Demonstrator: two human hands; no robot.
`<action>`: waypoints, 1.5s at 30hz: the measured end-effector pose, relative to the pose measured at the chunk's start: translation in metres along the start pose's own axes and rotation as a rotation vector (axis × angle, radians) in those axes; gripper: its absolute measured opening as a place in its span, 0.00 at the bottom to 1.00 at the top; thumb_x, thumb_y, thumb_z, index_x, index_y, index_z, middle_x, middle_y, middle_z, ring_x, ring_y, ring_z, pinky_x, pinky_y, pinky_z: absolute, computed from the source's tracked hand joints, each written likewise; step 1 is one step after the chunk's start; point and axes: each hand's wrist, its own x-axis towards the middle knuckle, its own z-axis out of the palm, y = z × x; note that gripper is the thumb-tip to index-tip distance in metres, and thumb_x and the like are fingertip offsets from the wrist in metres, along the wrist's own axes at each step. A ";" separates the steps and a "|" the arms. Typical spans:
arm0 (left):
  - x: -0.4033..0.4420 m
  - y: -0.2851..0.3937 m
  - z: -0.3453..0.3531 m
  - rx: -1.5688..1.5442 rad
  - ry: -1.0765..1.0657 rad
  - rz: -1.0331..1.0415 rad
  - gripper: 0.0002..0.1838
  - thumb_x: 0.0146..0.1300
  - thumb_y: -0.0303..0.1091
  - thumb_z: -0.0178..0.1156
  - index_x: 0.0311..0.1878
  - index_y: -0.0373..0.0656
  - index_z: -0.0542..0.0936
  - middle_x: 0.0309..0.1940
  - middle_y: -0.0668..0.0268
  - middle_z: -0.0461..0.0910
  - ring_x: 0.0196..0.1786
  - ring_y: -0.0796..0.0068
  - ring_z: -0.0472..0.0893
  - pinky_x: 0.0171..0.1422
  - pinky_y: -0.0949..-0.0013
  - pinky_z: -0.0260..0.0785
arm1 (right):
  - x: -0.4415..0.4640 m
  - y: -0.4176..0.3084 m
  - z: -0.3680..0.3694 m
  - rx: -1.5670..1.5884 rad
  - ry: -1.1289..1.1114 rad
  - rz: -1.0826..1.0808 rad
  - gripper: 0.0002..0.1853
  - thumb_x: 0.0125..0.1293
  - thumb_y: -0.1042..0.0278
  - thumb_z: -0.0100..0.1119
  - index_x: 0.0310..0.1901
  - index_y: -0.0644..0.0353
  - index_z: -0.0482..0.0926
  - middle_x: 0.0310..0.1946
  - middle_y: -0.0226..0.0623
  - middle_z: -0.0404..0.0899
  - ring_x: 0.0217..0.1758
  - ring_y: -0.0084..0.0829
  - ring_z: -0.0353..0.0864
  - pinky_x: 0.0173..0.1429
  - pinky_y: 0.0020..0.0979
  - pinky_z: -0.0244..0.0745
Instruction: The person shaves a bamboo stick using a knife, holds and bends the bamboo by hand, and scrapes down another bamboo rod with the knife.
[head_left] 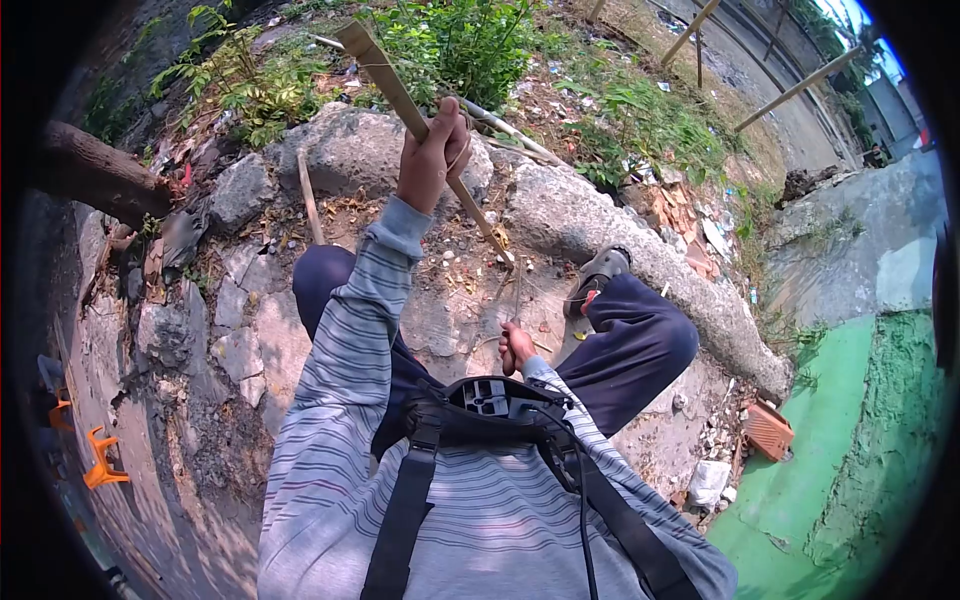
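My left hand (430, 160) is raised in front of me, its fingers wrapped round a long flat bamboo strip (378, 72). The strip slants from the upper left down to the right, and its lower end comes near the ground between my legs. Close to my body, my right hand (517, 348) is closed on a thin strand (517, 295) that rises toward the strip's lower end. Whether this strand is cord or a sliver of bamboo, I cannot tell. Part of the right hand's fingers is hidden.
Rough concrete lumps (600, 225) run across in front of my legs. A wooden stick (309, 195) leans on one, near a tree trunk (105, 175). Green plants (450, 45) grow behind. An orange plastic chair (103, 460) stands far left; a terracotta-coloured block (768, 432) lies right.
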 end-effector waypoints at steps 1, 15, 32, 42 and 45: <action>-0.001 -0.001 0.000 -0.008 -0.003 -0.012 0.30 0.79 0.55 0.50 0.19 0.50 0.63 0.13 0.78 0.53 0.13 0.85 0.53 0.18 0.73 0.41 | -0.001 -0.002 -0.001 0.012 -0.035 0.009 0.15 0.70 0.52 0.59 0.42 0.55 0.71 0.20 0.27 0.67 0.18 0.26 0.69 0.23 0.32 0.64; 0.005 0.066 -0.052 -0.134 0.242 0.149 0.28 0.77 0.53 0.53 0.20 0.52 0.62 0.12 0.77 0.56 0.11 0.84 0.52 0.16 0.72 0.39 | -0.027 -0.025 0.002 0.104 0.097 -0.242 0.18 0.68 0.53 0.63 0.42 0.61 0.73 0.20 0.28 0.69 0.19 0.24 0.70 0.23 0.27 0.66; 0.000 0.022 -0.018 -0.022 0.076 -0.066 0.27 0.77 0.52 0.54 0.21 0.52 0.63 0.12 0.79 0.55 0.12 0.86 0.55 0.17 0.73 0.41 | -0.210 -0.181 0.045 -0.223 -0.203 -0.664 0.12 0.67 0.62 0.65 0.40 0.56 0.70 0.21 0.23 0.65 0.20 0.18 0.65 0.24 0.25 0.65; -0.002 0.000 -0.005 -0.236 -0.263 0.081 0.25 0.70 0.58 0.60 0.45 0.45 0.67 0.31 0.72 0.61 0.34 0.80 0.63 0.40 0.72 0.59 | -0.224 -0.224 0.091 -0.393 -0.305 -1.040 0.13 0.66 0.64 0.68 0.37 0.55 0.71 0.46 0.39 0.84 0.45 0.24 0.82 0.47 0.28 0.77; -0.008 -0.002 0.011 -0.317 -0.324 0.086 0.27 0.67 0.60 0.61 0.46 0.44 0.69 0.35 0.69 0.64 0.39 0.76 0.65 0.46 0.71 0.60 | -0.221 -0.222 0.105 -0.323 -0.399 -1.048 0.15 0.65 0.69 0.68 0.36 0.55 0.66 0.61 0.49 0.79 0.63 0.37 0.77 0.66 0.38 0.73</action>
